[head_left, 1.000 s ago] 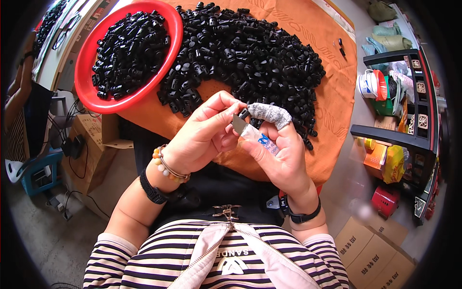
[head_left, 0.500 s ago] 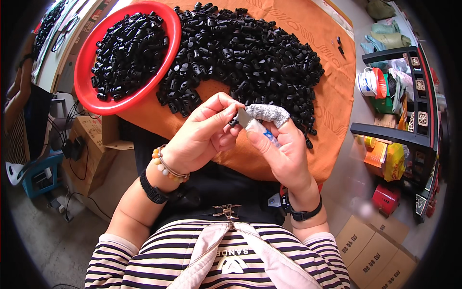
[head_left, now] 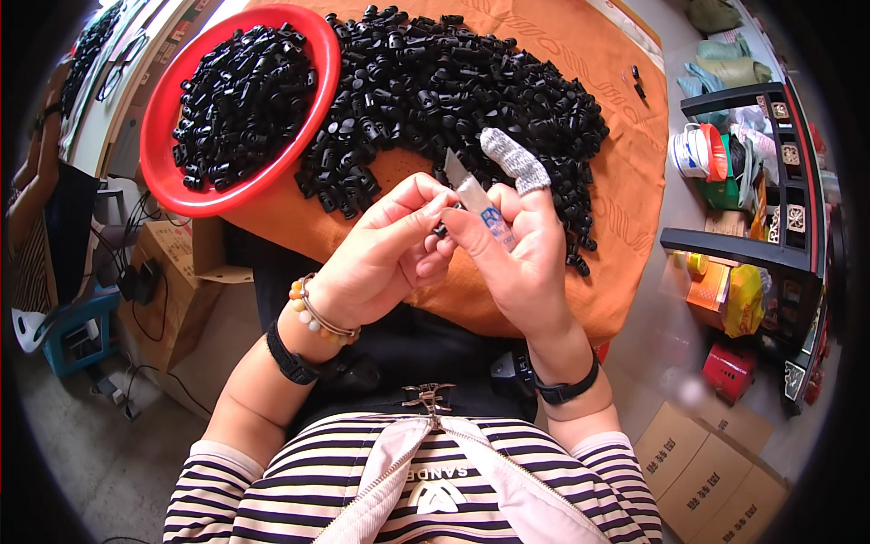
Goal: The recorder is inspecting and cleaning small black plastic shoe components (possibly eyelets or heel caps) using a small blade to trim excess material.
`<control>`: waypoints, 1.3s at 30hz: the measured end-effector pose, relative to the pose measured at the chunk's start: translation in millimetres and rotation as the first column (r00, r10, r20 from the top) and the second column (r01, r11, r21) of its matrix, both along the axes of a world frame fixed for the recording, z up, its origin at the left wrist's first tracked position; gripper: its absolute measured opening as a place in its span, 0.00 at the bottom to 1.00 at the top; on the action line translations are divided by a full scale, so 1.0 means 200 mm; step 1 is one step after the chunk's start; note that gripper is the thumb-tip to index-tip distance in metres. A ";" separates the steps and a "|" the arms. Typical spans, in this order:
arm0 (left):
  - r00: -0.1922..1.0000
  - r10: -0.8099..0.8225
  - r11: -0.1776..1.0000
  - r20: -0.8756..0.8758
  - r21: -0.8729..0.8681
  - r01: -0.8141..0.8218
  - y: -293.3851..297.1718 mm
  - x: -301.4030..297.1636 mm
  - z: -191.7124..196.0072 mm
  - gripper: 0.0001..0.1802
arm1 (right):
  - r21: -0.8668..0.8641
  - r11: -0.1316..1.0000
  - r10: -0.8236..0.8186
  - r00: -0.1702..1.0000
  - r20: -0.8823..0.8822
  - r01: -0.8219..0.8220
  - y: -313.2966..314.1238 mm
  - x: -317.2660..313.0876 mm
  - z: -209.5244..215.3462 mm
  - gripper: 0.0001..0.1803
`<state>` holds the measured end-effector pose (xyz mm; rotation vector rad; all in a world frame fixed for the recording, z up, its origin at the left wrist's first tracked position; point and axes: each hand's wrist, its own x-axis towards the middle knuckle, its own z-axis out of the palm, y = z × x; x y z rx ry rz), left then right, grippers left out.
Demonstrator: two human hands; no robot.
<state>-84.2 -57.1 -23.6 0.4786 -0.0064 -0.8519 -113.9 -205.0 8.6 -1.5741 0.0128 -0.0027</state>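
Observation:
My left hand [head_left: 390, 236] pinches a small black plastic part [head_left: 441, 229] between thumb and fingers, mostly hidden by them. Closed round a knife is my right hand [head_left: 530, 272]; its bare metal blade [head_left: 458, 170] points up and away, and the handle [head_left: 492, 218] is wrapped in white material with blue print. A grey knitted finger sleeve [head_left: 517, 163] covers the right index finger, which is raised off the blade. The right thumb tip lies close to the black part. Just beyond both hands spreads a large heap of similar black plastic parts [head_left: 471, 100].
A red basin [head_left: 159, 181] filled with black parts stands at the far left of the orange cloth [head_left: 625, 208]. Two small dark pieces [head_left: 640, 86] lie far right. Right of the table are a dark shelf [head_left: 739, 245] and cardboard boxes [head_left: 702, 480]; a wooden box [head_left: 172, 290] sits left.
The right index finger has straightened and lifted away from the blade. The knife has turned to point more upward, while the right thumb has moved left toward the black part. My left hand stays nearly still.

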 end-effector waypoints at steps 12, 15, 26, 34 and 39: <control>0.997 0.053 0.980 0.051 0.190 -0.062 0.03 0.04 0.04 0.12 | 0.150 0.983 -0.096 0.994 -0.047 0.103 -0.11 0.00 0.01 0.22; 0.956 0.274 0.916 0.102 0.276 -0.292 0.17 0.13 0.03 0.12 | 0.213 0.952 -0.229 0.973 0.016 0.220 -0.21 -0.01 0.01 0.22; 0.891 0.409 0.909 0.199 -0.169 -0.380 0.63 0.51 0.11 0.26 | -0.369 0.818 -0.450 0.890 0.065 0.441 -0.63 -0.18 -0.02 0.26; 0.917 0.259 0.928 0.302 0.186 -0.323 0.26 0.26 0.14 0.24 | -0.692 0.673 -0.358 0.934 0.005 0.261 -0.66 -0.26 -0.14 0.30; 0.962 0.069 0.905 0.266 0.390 -0.172 0.12 0.14 0.10 0.18 | -0.713 0.623 -0.346 0.931 0.116 0.320 -0.62 -0.26 -0.09 0.30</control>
